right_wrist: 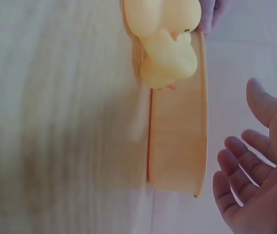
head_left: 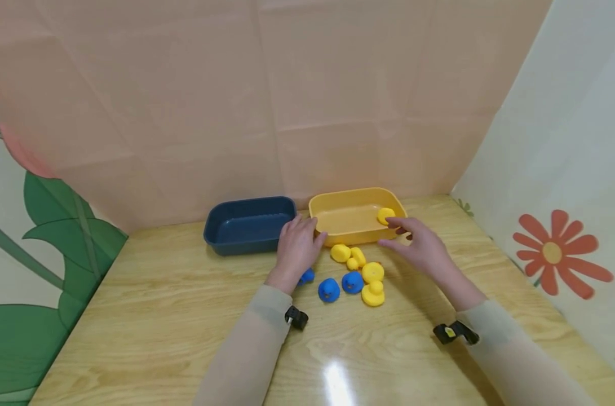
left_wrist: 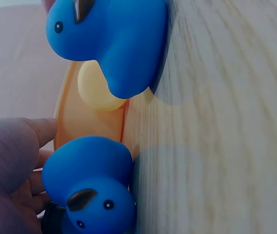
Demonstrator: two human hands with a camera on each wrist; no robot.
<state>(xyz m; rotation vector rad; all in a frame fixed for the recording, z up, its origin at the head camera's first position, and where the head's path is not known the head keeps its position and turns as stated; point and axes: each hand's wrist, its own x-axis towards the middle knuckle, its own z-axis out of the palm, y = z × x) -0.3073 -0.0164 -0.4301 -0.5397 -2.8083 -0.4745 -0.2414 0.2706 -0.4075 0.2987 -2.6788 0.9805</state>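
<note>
The blue tray (head_left: 236, 248) and the yellow tray (head_left: 358, 238) stand side by side on the table (head_left: 150, 304), beyond the person's wrists, presumably so that both lie within reach. The left hand (head_left: 298, 242) lies across the facing ends of the trays, fingers directed away from the person and thumb set apart at the near corner of the yellow tray; this position probably serves to steady that tray. Whether the fingers pinch the rim or merely rest against it cannot be determined, as a blue duck covers part of the hand in the left wrist view. The right hand (head_left: 423, 247) is spread: thumb and fingers stand apart with nothing between them. This gap is likely wide enough to clear the yellow duck (head_left: 385, 215), which lies inside the yellow tray at the right fingertips; contact there is unclear. The loose yellow ducks (head_left: 373, 295) form a cluster between the hands, on the person's side of the yellow tray. Three blue ducks (head_left: 329, 291) lie to the left of most of this cluster; the leftmost is partly hidden beside the left wrist. Blue therefore sits nearer the left hand and yellow nearer the right, perhaps by design.
</note>
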